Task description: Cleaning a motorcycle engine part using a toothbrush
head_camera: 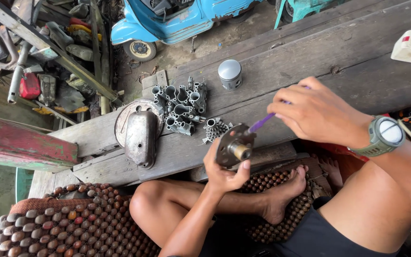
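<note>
work looks midway, as a judgement: left hand (224, 166) is closed around a dark metal part with a brass hub (235, 148), held above the wooden bench (310, 52), just in front of the grey cylinder casting (179, 107). right hand (317, 114) pinches a purple-handled tool (261, 123), fingers narrow, tip touching the part. a piston (229, 74) and a metal cover (140, 138) lie untouched beside the casting.
</note>
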